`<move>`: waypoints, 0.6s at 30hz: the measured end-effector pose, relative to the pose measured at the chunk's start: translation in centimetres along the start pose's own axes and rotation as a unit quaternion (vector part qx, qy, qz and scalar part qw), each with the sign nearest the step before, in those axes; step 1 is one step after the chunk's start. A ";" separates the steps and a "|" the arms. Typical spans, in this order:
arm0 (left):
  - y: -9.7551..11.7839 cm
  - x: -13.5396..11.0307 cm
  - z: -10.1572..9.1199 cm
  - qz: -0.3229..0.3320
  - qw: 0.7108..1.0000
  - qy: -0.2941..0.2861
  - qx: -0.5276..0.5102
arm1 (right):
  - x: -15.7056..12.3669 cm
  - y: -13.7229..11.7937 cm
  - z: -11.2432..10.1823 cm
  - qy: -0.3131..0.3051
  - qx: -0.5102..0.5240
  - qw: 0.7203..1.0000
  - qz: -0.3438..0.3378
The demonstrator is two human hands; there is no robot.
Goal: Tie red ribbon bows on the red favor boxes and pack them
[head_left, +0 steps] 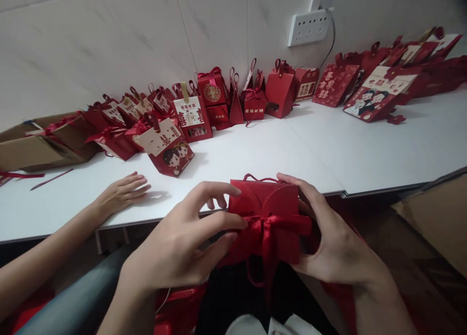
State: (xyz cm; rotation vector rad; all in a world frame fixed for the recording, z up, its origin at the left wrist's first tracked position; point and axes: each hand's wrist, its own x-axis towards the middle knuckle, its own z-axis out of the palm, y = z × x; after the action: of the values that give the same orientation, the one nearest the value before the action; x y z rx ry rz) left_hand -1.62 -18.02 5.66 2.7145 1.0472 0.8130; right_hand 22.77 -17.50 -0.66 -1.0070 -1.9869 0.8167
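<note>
A small red gift box (275, 194) with curved overlapping flaps and a twisted cord handle is held in front of me, above my lap. Across its front is a satin ribbon bow (268, 223), its tails hanging down. My right hand (328, 237) wraps around the box's right side, thumb below and fingers above. From the left, my left hand (193, 232) reaches to the bow; its thumb and a finger close on the bow's left end, while another finger touches the upper flap. That left end is mostly hidden by the fingers.
On the white table (248, 155), several red gift boxes stand along the tiled wall. A cardboard carton (47, 142) sits at left. Another person's hand (122, 194) rests on the table edge. A socket strip (309, 27) hangs above; another cardboard box (438, 218) is at right.
</note>
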 end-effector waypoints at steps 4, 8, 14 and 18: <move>-0.2 0.1 0.4 0.005 1.000 0.010 0.025 | -0.1 0.2 -0.1 -0.005 -0.001 1.000 0.007; -0.4 0.0 0.0 -0.003 1.000 -0.017 -0.008 | -0.3 0.3 -0.1 0.012 0.002 1.000 0.008; -0.5 0.1 0.4 -0.055 0.994 0.017 -0.093 | -0.1 0.1 0.1 -0.009 0.007 1.000 0.004; -0.1 0.5 1.3 -0.172 0.964 0.056 -0.196 | -0.2 0.0 0.0 -0.009 0.017 1.000 0.009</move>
State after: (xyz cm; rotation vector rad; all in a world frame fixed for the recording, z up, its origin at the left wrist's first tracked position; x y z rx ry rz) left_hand -0.73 -17.52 4.74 2.1079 1.1863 0.9919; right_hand 22.84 -17.65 -0.73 -1.0021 -1.9748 0.8697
